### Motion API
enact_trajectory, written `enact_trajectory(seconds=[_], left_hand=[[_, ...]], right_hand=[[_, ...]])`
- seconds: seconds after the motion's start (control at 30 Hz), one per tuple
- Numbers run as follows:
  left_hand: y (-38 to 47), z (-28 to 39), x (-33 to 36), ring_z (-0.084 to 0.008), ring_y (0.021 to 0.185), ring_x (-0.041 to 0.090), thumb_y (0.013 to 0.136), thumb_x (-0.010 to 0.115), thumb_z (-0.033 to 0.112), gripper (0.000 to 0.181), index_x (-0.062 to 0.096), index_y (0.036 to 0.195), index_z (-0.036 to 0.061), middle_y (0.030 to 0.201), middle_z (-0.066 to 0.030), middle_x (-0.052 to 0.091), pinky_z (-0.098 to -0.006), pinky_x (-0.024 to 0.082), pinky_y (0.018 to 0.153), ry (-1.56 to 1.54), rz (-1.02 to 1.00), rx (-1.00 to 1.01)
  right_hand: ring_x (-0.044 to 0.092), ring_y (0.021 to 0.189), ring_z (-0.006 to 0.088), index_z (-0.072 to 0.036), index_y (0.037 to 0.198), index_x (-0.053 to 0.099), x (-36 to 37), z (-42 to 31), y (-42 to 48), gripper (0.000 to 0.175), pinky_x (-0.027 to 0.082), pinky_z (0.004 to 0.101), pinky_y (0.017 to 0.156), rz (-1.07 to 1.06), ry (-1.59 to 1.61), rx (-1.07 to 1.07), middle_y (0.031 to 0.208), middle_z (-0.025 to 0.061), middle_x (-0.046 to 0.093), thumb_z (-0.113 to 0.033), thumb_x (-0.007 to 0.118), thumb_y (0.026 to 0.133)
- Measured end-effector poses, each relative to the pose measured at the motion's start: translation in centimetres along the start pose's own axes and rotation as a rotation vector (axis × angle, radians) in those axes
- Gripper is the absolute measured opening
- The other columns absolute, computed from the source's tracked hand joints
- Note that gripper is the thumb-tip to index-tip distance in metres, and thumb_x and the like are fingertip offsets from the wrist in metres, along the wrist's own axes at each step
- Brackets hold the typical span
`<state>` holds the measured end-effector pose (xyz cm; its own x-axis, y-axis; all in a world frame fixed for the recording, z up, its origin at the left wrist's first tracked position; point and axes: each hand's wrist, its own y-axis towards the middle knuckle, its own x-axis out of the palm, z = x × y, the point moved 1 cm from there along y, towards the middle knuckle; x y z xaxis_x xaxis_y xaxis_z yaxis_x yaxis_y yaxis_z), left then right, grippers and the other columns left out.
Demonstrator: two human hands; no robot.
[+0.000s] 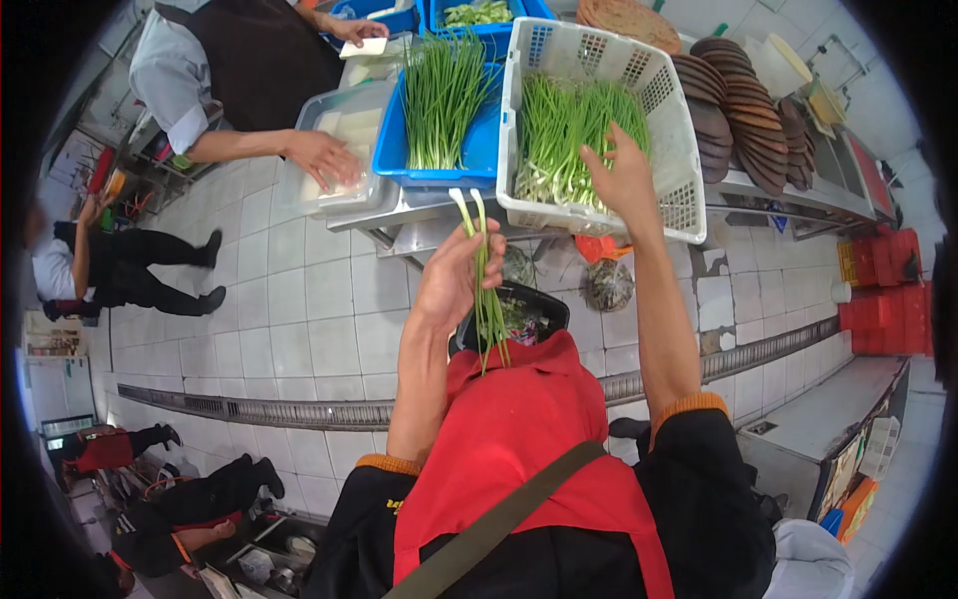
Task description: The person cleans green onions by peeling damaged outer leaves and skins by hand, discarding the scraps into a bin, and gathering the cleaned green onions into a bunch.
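My left hand (451, 273) pinches a few spring onions (488, 314), white root ends up and green leaves hanging toward my red apron (516, 434). My right hand (625, 176) is over the front of a white perforated plastic basket (677, 161), fingers spread, with nothing visible between them. Inside that basket lies a thick layer of spring onions (550, 127), partly covered by this hand. Left of it, a blue plastic bin (483, 146) contains an upright-looking bundle of spring onions (441, 105), its white ends toward me.
A co-worker's hand (325, 159) rests on a clear plastic container (299, 180) of pale slabs at left. Beneath my left hand stands a black bin (554, 311) with scraps. Stacked round brown boards (748, 112) occupy the right. A drain grate (262, 408) crosses the tiled floor; other people stand left.
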<state>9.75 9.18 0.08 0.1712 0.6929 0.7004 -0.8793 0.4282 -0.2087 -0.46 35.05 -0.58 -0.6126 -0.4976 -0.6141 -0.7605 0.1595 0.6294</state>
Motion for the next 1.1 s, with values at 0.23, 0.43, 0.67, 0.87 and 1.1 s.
enact_trajectory(seconds=[0.23,0.43,0.67,0.87,1.1], left_hand=[[0.6,-1.2,-1.0,-0.0117,0.076,0.049,0.099,0.045,0.01,0.022,0.056,0.116,0.0001,0.09,-0.0044,0.056,-0.0258,0.041,0.065,0.033,0.05,0.073],[0.5,-0.3,0.8,-0.0089,0.07,0.054,0.099,0.05,0.011,0.023,0.058,0.117,-0.0002,0.08,-0.0005,0.06,-0.0235,0.043,0.062,0.455,0.059,0.076],[1.2,-0.4,-3.1,-0.0071,0.07,0.055,0.098,0.053,0.012,0.017,0.061,0.11,0.0021,0.083,0.0003,0.061,-0.0231,0.043,0.063,0.33,-0.02,0.144],[1.0,-0.8,0.9,-0.0023,0.067,0.049,0.084,0.073,0.009,0.013,0.069,0.095,0.0021,0.076,0.0044,0.059,-0.0205,0.038,0.058,0.758,0.114,0.253],[0.4,1.2,-0.3,-0.0033,0.053,0.038,0.086,0.073,0.017,0.016,0.07,0.093,0.0027,0.068,0.0046,0.056,-0.0213,0.028,0.049,0.456,0.32,0.219]], right_hand=[[0.063,0.073,0.0111,0.007,0.105,0.065,-2.0,-11.8,-7.9,0.027,0.051,0.0248,0.058,-0.7,1.081,0.456,0.084,0.0087,0.066,-0.016,0.064,0.091],[0.059,0.067,0.0073,0.006,0.099,0.066,-1.7,-11.2,-7.6,0.019,0.049,0.0239,0.054,-0.464,1.016,0.426,0.075,0.0042,0.062,-0.012,0.061,0.093],[0.055,0.067,0.0047,0.003,0.087,0.064,-3.2,-10.6,-4.7,0.022,0.044,0.0223,0.062,-0.354,0.958,0.452,0.073,-0.0002,0.063,-0.019,0.065,0.092],[0.059,0.072,0.0077,0.003,0.097,0.066,-2.1,-11.1,-4.4,0.032,0.047,0.0258,0.066,-0.432,0.879,0.358,0.085,0.0048,0.068,-0.028,0.059,0.096],[0.063,0.086,0.0159,0.003,0.119,0.057,-2.1,-9.8,-8.6,0.045,0.051,0.0293,0.078,-1.077,1.373,0.798,0.109,0.0116,0.065,-0.036,0.042,0.103]])
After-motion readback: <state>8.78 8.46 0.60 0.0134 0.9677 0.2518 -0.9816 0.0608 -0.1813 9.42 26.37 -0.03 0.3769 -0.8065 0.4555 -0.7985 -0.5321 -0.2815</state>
